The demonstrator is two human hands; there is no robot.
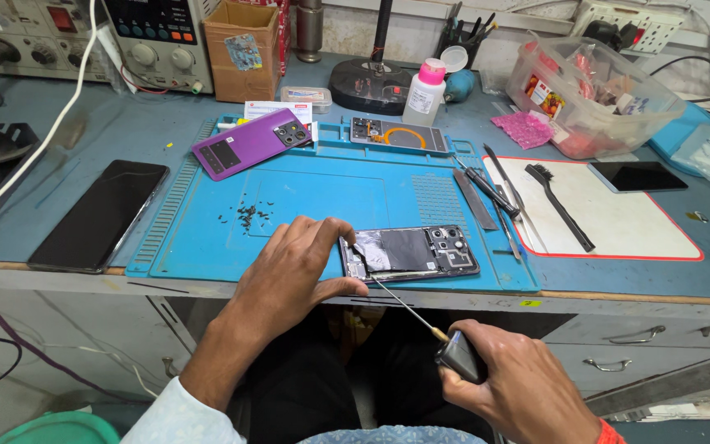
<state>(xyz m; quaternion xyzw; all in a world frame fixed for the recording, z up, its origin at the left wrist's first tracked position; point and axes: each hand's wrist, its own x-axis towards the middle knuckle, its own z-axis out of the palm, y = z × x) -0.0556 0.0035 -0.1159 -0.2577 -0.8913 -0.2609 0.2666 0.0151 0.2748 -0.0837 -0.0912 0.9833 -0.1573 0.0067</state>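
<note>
An opened phone (pixel 421 251) lies back-up on the blue work mat (pixel 330 189), its inner boards and camera modules exposed. My left hand (pixel 293 271) grips the phone's left end, thumb under its near edge. My right hand (pixel 507 382) holds a screwdriver (pixel 408 308) by its dark handle below the bench edge. The thin shaft runs up to the phone's left part. A cluster of tiny dark screws (pixel 248 215) lies on the mat to the left.
A purple back cover (pixel 252 141) and a phone frame with a coil (pixel 400 136) lie at the mat's far edge. A black phone (pixel 100 214) rests at left. Tweezers (pixel 491 189), a brush (pixel 560 205), a bottle (pixel 425 90) and a plastic bin (pixel 593 90) stand right.
</note>
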